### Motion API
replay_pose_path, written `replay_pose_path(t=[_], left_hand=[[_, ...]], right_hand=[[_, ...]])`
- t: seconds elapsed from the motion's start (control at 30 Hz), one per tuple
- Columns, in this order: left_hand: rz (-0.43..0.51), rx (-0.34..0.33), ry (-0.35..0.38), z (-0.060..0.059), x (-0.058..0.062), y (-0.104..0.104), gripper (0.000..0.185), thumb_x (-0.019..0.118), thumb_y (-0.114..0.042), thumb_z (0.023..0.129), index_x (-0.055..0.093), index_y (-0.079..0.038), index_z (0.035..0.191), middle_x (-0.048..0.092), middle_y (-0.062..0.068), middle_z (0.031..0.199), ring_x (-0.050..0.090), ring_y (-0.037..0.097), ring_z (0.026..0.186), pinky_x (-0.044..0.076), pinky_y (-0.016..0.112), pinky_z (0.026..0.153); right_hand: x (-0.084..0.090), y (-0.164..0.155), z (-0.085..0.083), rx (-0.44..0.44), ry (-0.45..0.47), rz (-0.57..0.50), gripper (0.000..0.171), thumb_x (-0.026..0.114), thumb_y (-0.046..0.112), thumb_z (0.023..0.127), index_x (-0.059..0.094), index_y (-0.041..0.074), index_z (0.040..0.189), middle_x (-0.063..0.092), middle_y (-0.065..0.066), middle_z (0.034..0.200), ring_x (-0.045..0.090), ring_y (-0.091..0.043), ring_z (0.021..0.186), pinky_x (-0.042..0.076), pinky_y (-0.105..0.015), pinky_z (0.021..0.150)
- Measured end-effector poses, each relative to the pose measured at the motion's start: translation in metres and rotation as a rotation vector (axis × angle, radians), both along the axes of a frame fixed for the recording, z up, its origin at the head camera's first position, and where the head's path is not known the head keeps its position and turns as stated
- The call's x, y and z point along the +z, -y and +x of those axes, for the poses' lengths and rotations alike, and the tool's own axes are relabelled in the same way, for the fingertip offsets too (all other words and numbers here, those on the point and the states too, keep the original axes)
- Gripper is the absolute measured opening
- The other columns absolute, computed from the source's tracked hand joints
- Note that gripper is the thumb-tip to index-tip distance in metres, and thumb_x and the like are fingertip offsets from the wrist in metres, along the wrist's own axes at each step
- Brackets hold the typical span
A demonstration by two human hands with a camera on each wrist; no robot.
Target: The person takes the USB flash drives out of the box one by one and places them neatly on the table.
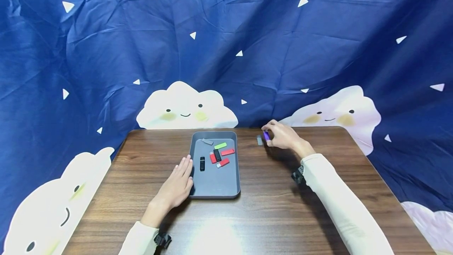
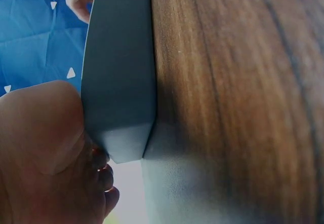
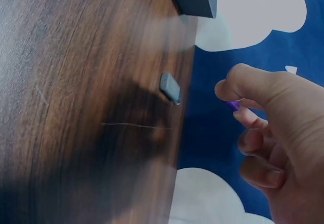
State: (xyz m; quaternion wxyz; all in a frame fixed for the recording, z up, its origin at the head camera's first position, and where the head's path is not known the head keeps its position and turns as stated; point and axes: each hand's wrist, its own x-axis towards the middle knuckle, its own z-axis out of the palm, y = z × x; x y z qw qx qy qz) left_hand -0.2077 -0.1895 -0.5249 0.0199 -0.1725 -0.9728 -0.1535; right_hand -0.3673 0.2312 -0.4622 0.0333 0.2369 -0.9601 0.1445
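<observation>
1. Purple flash drive (image 1: 266, 135), small and glossy, sits pinched in the right hand (image 1: 281, 135) at the desk's far edge in the head view, with a grey flash drive (image 1: 260, 140) lying on the wood just beside it. The left hand (image 1: 178, 184) lies flat, fingers straight, against the left wall of a matte grey rectangular tray (image 1: 215, 190) that holds black, red, green and grey drives.
2. Left wrist view: the tray's smooth rounded corner (image 2: 121, 107) touches the left hand (image 2: 48, 153); the grained brown desk (image 2: 228, 82) runs alongside.
3. Right wrist view: the right hand (image 3: 273, 133) curls, thumb and forefinger nipping the purple flash drive (image 3: 233, 105); the grey flash drive (image 3: 170, 87) lies free on the desk.
</observation>
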Motion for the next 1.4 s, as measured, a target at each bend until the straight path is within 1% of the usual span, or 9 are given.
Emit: replay_pose_path(t=[0.2,0.33,0.5,0.57,0.7,0.87,1.0,1.17,1.4], left_hand=[[-0.005,0.002,0.009,-0.001,0.000,0.001,0.061,0.044,-0.018,0.111,0.028,0.008,0.164,0.020,0.022,0.177,0.022,0.040,0.164,0.025,0.057,0.134],[-0.006,0.003,0.014,-0.001,0.000,0.001,0.061,0.044,-0.018,0.111,0.028,0.008,0.164,0.020,0.022,0.177,0.022,0.040,0.165,0.025,0.057,0.133],[0.022,-0.003,-0.012,0.000,-0.002,0.001,0.061,0.044,-0.017,0.110,0.031,0.010,0.163,0.024,0.024,0.175,0.025,0.042,0.163,0.028,0.060,0.132],[0.037,-0.008,-0.022,0.000,-0.002,0.001,0.060,0.044,-0.016,0.109,0.033,0.011,0.162,0.026,0.025,0.174,0.027,0.044,0.162,0.028,0.061,0.131],[0.038,-0.007,-0.021,0.000,-0.003,0.001,0.060,0.044,-0.016,0.109,0.033,0.011,0.162,0.026,0.025,0.174,0.027,0.044,0.162,0.028,0.061,0.131],[0.012,0.005,0.010,-0.002,-0.002,0.000,0.061,0.043,-0.018,0.111,0.029,0.008,0.164,0.022,0.022,0.176,0.024,0.040,0.164,0.026,0.057,0.133],[0.001,0.010,0.023,-0.002,-0.001,0.000,0.061,0.044,-0.018,0.111,0.028,0.008,0.164,0.020,0.022,0.177,0.022,0.040,0.165,0.025,0.057,0.134],[0.002,0.007,0.023,-0.002,-0.001,0.000,0.061,0.043,-0.018,0.111,0.027,0.009,0.164,0.020,0.023,0.177,0.022,0.040,0.165,0.025,0.057,0.134],[0.036,-0.004,0.005,0.001,0.000,0.000,0.060,0.042,-0.016,0.110,0.031,0.010,0.163,0.023,0.025,0.175,0.025,0.044,0.162,0.027,0.061,0.131]], right_hand=[[-0.005,-0.004,-0.003,-0.034,0.048,-0.011,0.057,0.079,0.018,0.084,0.069,0.007,0.139,0.063,-0.016,0.141,0.064,-0.040,0.128,0.055,-0.063,0.101],[-0.010,-0.008,-0.006,-0.042,0.065,-0.013,0.056,0.077,0.018,0.086,0.069,0.007,0.140,0.063,-0.016,0.142,0.062,-0.040,0.132,0.054,-0.064,0.104],[-0.015,-0.011,-0.010,-0.058,0.088,-0.015,0.055,0.078,0.017,0.087,0.068,0.006,0.141,0.062,-0.016,0.146,0.060,-0.041,0.135,0.052,-0.063,0.107],[-0.016,-0.011,-0.011,-0.061,0.096,-0.017,0.055,0.078,0.017,0.088,0.068,0.006,0.141,0.062,-0.016,0.147,0.061,-0.041,0.135,0.052,-0.064,0.107],[-0.018,-0.012,-0.012,-0.066,0.105,-0.017,0.054,0.077,0.017,0.088,0.068,0.006,0.141,0.061,-0.016,0.148,0.060,-0.042,0.136,0.052,-0.065,0.108],[-0.024,-0.012,-0.015,-0.078,0.115,-0.005,0.051,0.077,0.017,0.090,0.069,0.006,0.140,0.062,-0.016,0.148,0.059,-0.043,0.138,0.050,-0.066,0.109],[-0.029,-0.012,-0.017,-0.082,0.121,-0.003,0.050,0.078,0.017,0.091,0.069,0.006,0.139,0.063,-0.017,0.146,0.060,-0.044,0.136,0.050,-0.067,0.108],[-0.034,-0.012,-0.020,-0.092,0.139,-0.005,0.050,0.080,0.017,0.090,0.069,0.006,0.138,0.064,-0.017,0.145,0.061,-0.044,0.133,0.051,-0.067,0.107],[-0.042,-0.012,-0.022,-0.133,0.172,-0.002,0.049,0.080,0.019,0.092,0.069,0.007,0.138,0.064,-0.019,0.144,0.061,-0.046,0.133,0.051,-0.067,0.107]])
